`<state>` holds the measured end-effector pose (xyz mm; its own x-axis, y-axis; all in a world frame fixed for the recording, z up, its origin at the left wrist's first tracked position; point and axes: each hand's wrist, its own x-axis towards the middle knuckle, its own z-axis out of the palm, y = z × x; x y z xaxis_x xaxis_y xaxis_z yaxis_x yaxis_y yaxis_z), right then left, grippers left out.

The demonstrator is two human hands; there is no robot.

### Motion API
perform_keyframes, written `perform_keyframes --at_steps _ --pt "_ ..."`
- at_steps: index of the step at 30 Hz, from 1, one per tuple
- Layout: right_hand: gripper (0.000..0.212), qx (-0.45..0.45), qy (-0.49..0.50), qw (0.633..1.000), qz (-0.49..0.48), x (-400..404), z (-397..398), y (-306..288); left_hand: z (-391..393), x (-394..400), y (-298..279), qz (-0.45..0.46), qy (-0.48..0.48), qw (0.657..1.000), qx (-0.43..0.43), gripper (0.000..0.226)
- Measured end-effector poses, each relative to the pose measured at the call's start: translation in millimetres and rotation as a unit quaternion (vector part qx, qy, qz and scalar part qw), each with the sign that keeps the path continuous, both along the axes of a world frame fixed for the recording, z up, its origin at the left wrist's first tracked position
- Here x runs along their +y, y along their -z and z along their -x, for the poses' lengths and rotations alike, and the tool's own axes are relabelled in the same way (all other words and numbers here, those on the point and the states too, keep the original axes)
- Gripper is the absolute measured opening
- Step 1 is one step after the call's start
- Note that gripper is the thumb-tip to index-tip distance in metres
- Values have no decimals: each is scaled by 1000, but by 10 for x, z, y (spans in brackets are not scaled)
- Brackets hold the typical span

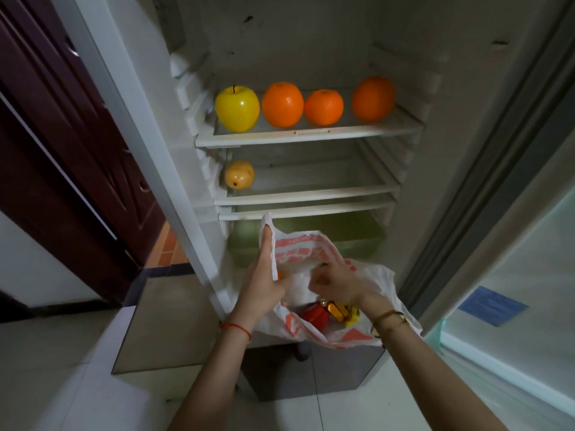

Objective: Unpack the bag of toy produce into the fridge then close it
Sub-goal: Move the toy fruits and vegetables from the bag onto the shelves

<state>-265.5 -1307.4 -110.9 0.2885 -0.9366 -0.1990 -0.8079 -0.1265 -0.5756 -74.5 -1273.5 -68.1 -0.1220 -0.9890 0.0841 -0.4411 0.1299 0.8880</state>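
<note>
a: bag (314, 253) of toy produce, where is it?
b: held up in front of the open fridge (451, 126), low down, level with the green drawer (357, 234). left hand (264, 284) pinches the left rim of the bag, thumb stretched up along the plastic, fingers folded over the edge. right hand (336, 283) is curled at the bag's mouth, fingers bent inward; i cannot tell whether it grips the plastic or something inside.
a: any writing on it?
b: white plastic with red-orange blocks of print, too blurred to read. mouth faces up toward the camera, the bag sags downward below the wrists.
a: and the arms?
b: both forearms reach forward from the bottom edge. a red string (238, 328) on the left wrist, a gold bracelet (389, 318) on the right.
a: inside the bag?
b: a red piece (315, 315) and yellow pieces (340, 312) beside it, touching.
a: further out?
b: top shelf (311, 132) carries a yellow apple (237, 107) at the left, stem up, then three oranges (282, 104) in a row to its right. the shelf's front strip has small print, unreadable. next shelf down, a yellow pear (239, 175) lies on its side at the far left. a blue label (493, 306) on the door at right, text too blurred.
</note>
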Motion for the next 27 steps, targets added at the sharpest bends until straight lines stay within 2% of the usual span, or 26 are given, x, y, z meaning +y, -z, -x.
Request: perform_keyframes --at_steps 4,6,8,10,13,16,21,25,27 --pt "37 113 -3 991 -70 31 -23 608 -22 128 6 -11 -1 1000 -28 108" --pt "47 166 4 984 -63 67 -42 816 -26 168 36 -17 0 999 -34 105" --pt "70 175 14 983 -62 101 -51 994 -34 203 54 -24 -2 999 -48 105" --pt "83 200 -21 979 -37 123 -54 1146 -51 240 63 -31 -3 998 -55 108" --pt "75 284 -82 955 24 177 -85 1227 -58 275 49 -32 -20 997 -72 115" --pt "65 314 -110 939 82 200 -131 1256 -69 295 31 -28 -31 996 -80 119" --pt "56 302 -151 937 94 193 -167 1301 -84 308 9 -30 -25 996 -76 119" --pt "57 284 -129 946 91 173 -147 1279 -95 307 16 -32 -18 997 -68 118" --pt "60 234 -100 964 75 163 -152 1235 -99 310 -14 -27 -9 998 -58 114"
